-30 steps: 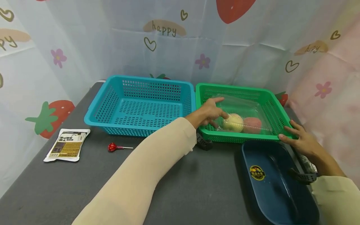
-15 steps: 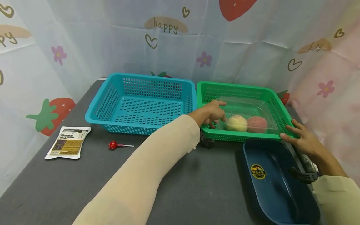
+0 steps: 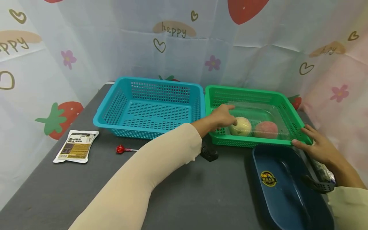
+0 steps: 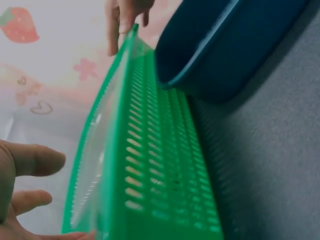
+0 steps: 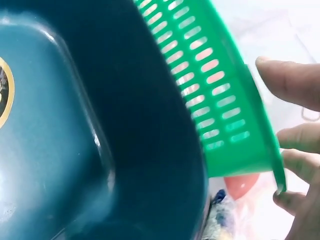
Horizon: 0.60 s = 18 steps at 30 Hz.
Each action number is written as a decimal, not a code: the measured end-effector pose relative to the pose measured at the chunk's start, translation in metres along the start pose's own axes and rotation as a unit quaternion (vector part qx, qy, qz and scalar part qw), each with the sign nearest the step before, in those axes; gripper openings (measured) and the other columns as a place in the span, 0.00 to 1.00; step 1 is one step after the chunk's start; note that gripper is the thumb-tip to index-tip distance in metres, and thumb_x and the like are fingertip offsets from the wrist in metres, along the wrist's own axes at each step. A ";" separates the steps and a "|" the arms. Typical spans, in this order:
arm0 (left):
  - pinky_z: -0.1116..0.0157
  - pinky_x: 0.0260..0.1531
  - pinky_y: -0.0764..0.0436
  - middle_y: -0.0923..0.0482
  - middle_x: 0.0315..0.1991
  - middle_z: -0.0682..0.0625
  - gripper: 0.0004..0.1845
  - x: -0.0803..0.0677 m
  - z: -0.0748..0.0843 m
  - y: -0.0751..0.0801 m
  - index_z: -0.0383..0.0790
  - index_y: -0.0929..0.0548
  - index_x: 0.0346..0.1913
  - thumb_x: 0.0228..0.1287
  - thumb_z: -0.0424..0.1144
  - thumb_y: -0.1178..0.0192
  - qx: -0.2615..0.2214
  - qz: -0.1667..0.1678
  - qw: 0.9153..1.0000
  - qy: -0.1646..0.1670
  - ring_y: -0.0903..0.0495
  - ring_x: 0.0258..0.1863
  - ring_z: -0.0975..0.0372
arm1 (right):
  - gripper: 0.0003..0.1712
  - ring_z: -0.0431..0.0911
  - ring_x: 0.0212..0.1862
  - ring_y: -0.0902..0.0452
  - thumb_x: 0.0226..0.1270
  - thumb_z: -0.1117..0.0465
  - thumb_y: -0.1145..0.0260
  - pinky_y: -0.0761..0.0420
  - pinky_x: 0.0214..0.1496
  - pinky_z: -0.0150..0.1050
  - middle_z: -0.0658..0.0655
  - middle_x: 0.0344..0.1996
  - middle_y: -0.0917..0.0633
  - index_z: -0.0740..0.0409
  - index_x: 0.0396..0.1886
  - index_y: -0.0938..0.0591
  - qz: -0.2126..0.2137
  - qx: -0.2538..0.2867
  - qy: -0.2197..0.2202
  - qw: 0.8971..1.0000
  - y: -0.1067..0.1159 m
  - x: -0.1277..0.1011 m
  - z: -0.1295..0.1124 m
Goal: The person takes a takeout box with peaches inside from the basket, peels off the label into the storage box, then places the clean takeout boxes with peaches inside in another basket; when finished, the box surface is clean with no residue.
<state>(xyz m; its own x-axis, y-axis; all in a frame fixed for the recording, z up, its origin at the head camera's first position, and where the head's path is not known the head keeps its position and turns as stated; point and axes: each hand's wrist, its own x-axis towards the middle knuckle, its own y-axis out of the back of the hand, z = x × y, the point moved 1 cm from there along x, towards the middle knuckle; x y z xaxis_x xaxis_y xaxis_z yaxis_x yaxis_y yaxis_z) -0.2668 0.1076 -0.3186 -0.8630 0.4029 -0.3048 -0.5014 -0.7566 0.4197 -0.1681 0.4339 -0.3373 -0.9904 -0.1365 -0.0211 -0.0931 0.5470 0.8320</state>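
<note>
In the head view, my left hand (image 3: 222, 116) hovers over the left end of the green basket (image 3: 247, 141), beside a clear plastic box (image 3: 265, 110). A pale yellow round fruit (image 3: 242, 128) and a pinkish one (image 3: 266, 130) sit at the box's near side, inside the basket. Thumb and fingers of the left hand are spread apart in the left wrist view. My right hand (image 3: 319, 145) rests its fingers on the basket's right front corner. From the right wrist, the thumb (image 5: 290, 82) shows at the rim, apart from the other fingers.
A dark blue tub (image 3: 287, 191) stands before the green basket's right end, with a shiny foil-like item (image 3: 323, 171) beside it. At left are a blue basket (image 3: 152, 81), a red lollipop (image 3: 120, 149) and a white-and-brown packet (image 3: 76, 147). A printed curtain (image 3: 187, 51) hangs behind.
The clear box with the fruit has come down flatter in the green basket and slid slightly right. My left fingers have drawn off it a little; the right hand stays at the corner.
</note>
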 end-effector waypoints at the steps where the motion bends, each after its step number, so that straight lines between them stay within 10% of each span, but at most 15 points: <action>1: 0.62 0.17 0.41 0.21 0.53 0.51 0.37 -0.004 0.000 0.003 0.57 0.39 0.74 0.65 0.34 0.39 -0.006 0.001 1.000 -0.013 0.52 0.12 0.62 | 0.44 0.75 0.69 0.67 0.72 0.51 0.43 0.57 0.57 0.77 0.73 0.73 0.59 0.74 0.73 0.52 0.003 -0.001 -0.002 1.000 0.001 -0.001 -0.002; 10: 0.58 0.25 0.34 0.44 0.72 0.45 0.36 -0.044 -0.002 0.046 0.55 0.39 0.74 0.66 0.37 0.38 -0.048 -0.021 0.993 -0.104 0.29 0.29 0.55 | 0.47 0.73 0.70 0.70 0.71 0.51 0.41 0.62 0.58 0.76 0.72 0.73 0.61 0.67 0.75 0.55 0.050 -0.023 -0.002 0.999 0.014 -0.005 -0.033; 13: 0.59 0.35 0.29 0.46 0.72 0.45 0.36 -0.059 -0.005 0.065 0.57 0.39 0.74 0.66 0.39 0.38 -0.020 -0.009 0.993 -0.113 0.31 0.57 0.53 | 0.46 0.72 0.70 0.72 0.71 0.52 0.40 0.64 0.59 0.75 0.70 0.74 0.62 0.63 0.76 0.56 0.060 -0.030 0.009 0.998 0.021 -0.006 -0.047; 18: 0.61 0.35 0.26 0.45 0.73 0.49 0.37 -0.085 -0.018 0.101 0.57 0.41 0.75 0.65 0.41 0.38 0.039 0.034 0.989 -0.142 0.30 0.58 0.53 | 0.45 0.71 0.70 0.71 0.72 0.52 0.41 0.64 0.60 0.74 0.67 0.75 0.62 0.58 0.77 0.55 0.082 -0.052 0.016 0.995 0.032 -0.011 -0.075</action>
<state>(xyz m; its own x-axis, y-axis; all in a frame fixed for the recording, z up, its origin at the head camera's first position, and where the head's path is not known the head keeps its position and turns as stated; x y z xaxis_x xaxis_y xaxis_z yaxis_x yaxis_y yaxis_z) -0.2427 -0.0124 -0.2657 -0.8715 0.4898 -0.0258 -0.4360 -0.7496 0.4981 -0.1529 0.3906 -0.2692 -0.9874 -0.0801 0.1364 0.0824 0.4757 0.8758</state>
